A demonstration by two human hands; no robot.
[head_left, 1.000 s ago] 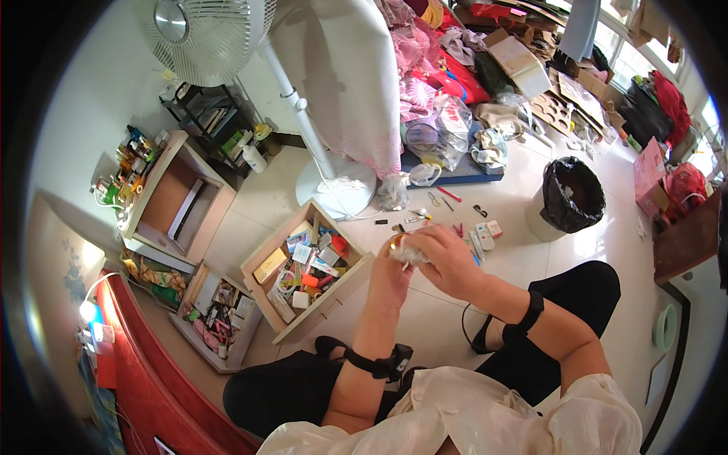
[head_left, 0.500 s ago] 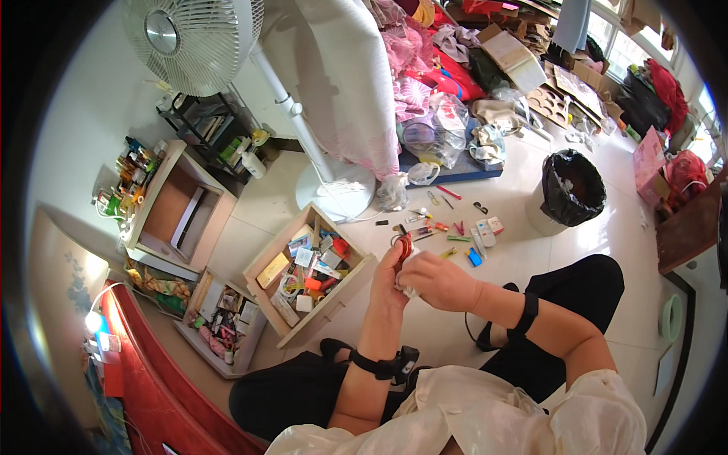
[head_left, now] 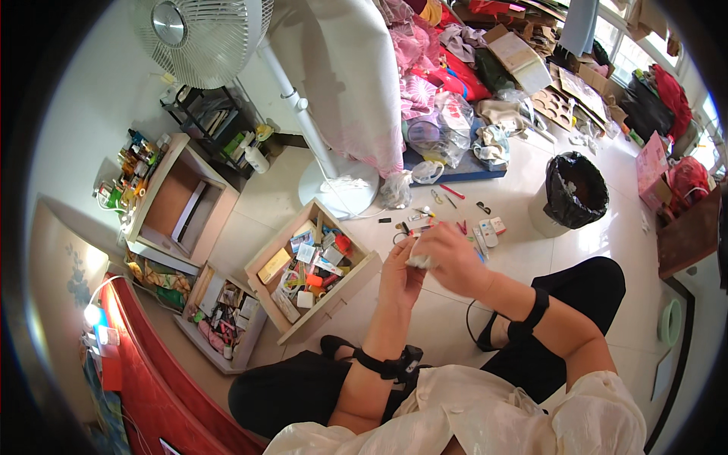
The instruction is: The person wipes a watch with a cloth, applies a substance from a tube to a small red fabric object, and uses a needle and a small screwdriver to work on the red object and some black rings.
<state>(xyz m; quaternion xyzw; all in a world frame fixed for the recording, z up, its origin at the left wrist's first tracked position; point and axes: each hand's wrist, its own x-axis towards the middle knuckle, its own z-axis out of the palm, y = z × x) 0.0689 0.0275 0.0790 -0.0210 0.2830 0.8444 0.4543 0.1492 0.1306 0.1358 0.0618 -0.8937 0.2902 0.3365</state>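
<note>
Now both hands raised together over the floor, just in front of the knees. Left hand point(head_left: 400, 274) upright, fingers curled round the near edge of a small white wad point(head_left: 419, 262), perhaps tissue or a wrapper; too small to tell which. Right hand point(head_left: 453, 256) closed over the same wad from the right and above, knuckles up, so most of it hidden. Half a second back, something small and red held between the same fingers; no red visible any more, only the white scrap, whether covered or swapped impossible to say. Also shifted: hands drawn a little lower and nearer the body than a second ago, when spread wider above the scatter of small items point(head_left: 455, 220) on the tiles. Judged from this, attention moved from picking among the loose bits to working on one piece held in both hands.

Just left of the hands, an open wooden drawer point(head_left: 356, 277) lying on the floor, packed with small boxes and tubes. Beyond, a white fan base point(head_left: 337, 186); farther right, a bin with a black liner point(head_left: 572, 193), well apart.
</note>
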